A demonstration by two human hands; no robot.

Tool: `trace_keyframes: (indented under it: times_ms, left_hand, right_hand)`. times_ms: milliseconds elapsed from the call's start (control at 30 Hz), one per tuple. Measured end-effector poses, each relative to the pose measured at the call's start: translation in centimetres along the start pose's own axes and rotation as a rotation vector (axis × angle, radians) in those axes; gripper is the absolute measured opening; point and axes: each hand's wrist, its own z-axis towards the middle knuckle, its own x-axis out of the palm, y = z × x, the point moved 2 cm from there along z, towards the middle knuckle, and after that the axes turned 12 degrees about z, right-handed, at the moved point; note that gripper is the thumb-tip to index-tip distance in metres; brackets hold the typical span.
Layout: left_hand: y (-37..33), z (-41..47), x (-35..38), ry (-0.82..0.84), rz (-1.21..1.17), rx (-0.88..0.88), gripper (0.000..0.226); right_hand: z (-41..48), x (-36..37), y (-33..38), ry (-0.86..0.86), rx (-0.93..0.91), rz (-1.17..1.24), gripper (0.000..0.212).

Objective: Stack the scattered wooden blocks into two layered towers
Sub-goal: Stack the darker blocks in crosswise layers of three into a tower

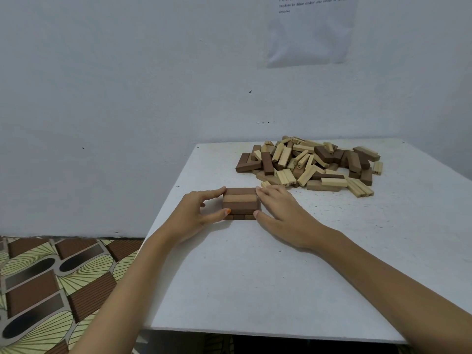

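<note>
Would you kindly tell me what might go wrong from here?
Left hand and right hand press the stack at its ends; uneven pressure may skew its two layers.
The stack sits near the table left edge, so a nudge might push it off.
The pile lies beyond the right hand; reaching for it may brush the stack.

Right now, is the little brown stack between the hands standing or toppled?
Standing. The brown stack sits level in two crossed layers, left hand gripping and right hand pressing its ends.
</note>
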Motion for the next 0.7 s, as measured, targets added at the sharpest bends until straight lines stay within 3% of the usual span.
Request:
trace_keyframes:
  times_ms: [267,367,433,533,700]
  left_hand:
    - [0.1,-0.3,-0.1,0.066,-0.037,-0.097,0.067]
    - [0.5,-1.2,0.4,0.158,0.095,-0.132,0.072]
    - [0.4,-1.7,0.9,0.168,0.101,-0.099,0.067]
    - [-0.2,-1.9,1.4,0.130,0.090,-0.078,0.042]
    - [-0.2,-1.9,1.8,0.106,0.124,-0.014,0.048]
  right_hand:
    - [-0.7,-0.5,0.4,-0.049,0.042,-0.004,0.064]
    - [-1.0,-0.5,0.7,-0.047,0.057,-0.072,0.064]
    - [-1.1,-0.6,0.9,-0.037,0.078,-0.087,0.064]
    - [-1.2,-0.6,1.0,-0.030,0.106,-0.097,0.063]
    - [-1.3,0.3,1.1,-0.029,0.102,-0.124,0.062]
